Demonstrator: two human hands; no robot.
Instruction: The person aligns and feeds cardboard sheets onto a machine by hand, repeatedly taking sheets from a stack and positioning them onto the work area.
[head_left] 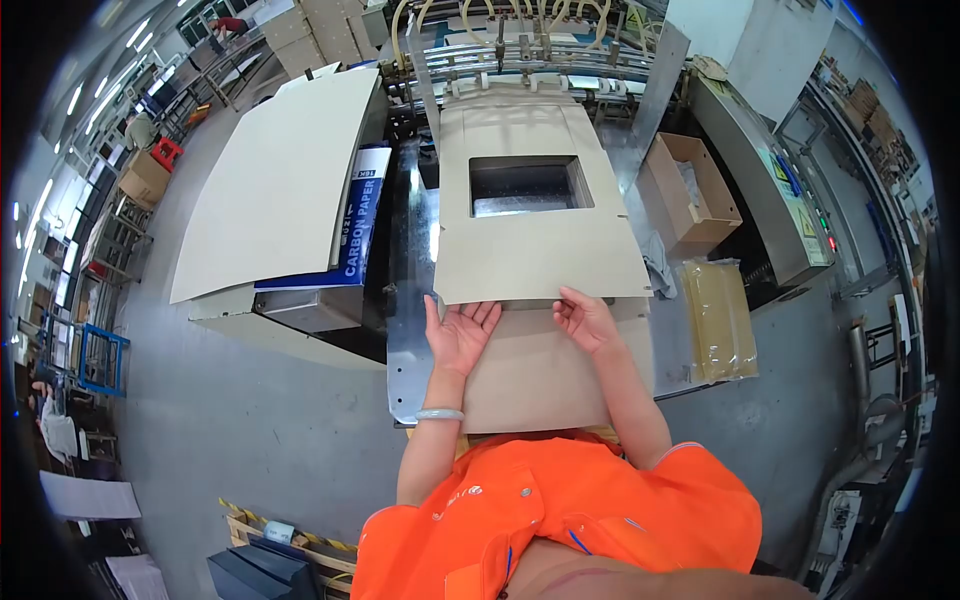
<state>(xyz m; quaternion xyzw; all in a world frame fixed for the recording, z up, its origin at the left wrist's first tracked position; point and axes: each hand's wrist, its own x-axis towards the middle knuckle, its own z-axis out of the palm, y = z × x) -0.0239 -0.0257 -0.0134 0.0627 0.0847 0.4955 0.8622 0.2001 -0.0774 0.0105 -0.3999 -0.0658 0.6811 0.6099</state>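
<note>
A beige cardboard sheet (540,255) with a rectangular cut-out lies in front of me, its far end by the machine's rollers. At its near left corner, my left hand (462,335) is palm up and open, thumb raised, fingertips at the sheet's near edge. My right hand (587,320) is closed at the same edge, thumb over the sheet and curled fingers lower down; the exact contact is partly hidden. Below both hands lies another plain board (535,375), nearest my body.
A stack of large boards (285,180) rests at left over a blue carbon paper box (362,225). To the right stand an open cardboard box (690,195) and a wrapped yellowish pack (720,320). Metal rollers (540,85) and hoses lie ahead. A metal plate (410,330) borders the sheet.
</note>
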